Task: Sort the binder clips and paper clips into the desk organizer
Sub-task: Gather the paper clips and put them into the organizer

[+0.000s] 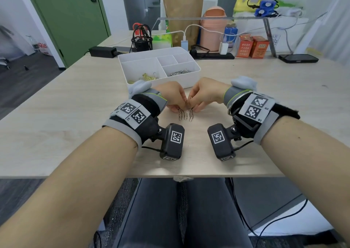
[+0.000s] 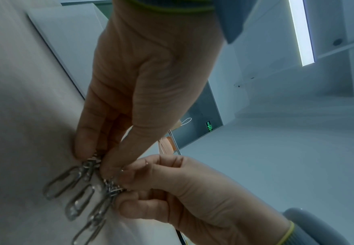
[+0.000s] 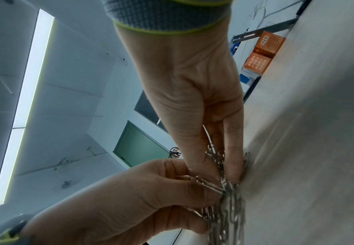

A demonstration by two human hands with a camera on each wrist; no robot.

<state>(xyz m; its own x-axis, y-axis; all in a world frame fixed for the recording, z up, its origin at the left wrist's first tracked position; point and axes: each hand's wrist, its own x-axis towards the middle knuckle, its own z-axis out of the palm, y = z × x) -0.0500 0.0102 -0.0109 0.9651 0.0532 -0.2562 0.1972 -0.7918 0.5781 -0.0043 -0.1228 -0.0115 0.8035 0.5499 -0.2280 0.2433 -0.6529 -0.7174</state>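
Observation:
A bunch of silver paper clips (image 1: 186,114) hangs linked together just above the table, in front of the white desk organizer (image 1: 191,77). My left hand (image 1: 180,104) pinches the bunch from the left, and my right hand (image 1: 193,103) pinches it from the right, fingertips nearly touching. In the left wrist view the left hand (image 2: 100,159) pinches the top of the paper clips (image 2: 75,192). In the right wrist view the right hand (image 3: 224,174) holds the paper clips (image 3: 228,207) against the tabletop. Gold binder clips (image 1: 145,76) lie in the organizer's left compartment, more paper clips (image 1: 180,72) in its front right one.
Behind the organizer stand a black mesh pen holder (image 1: 142,41), a power adapter (image 1: 103,51), a pink bin (image 1: 213,30) and orange boxes (image 1: 252,47). A phone (image 1: 298,58) lies far right. The table's front edge (image 1: 170,176) is close to my forearms.

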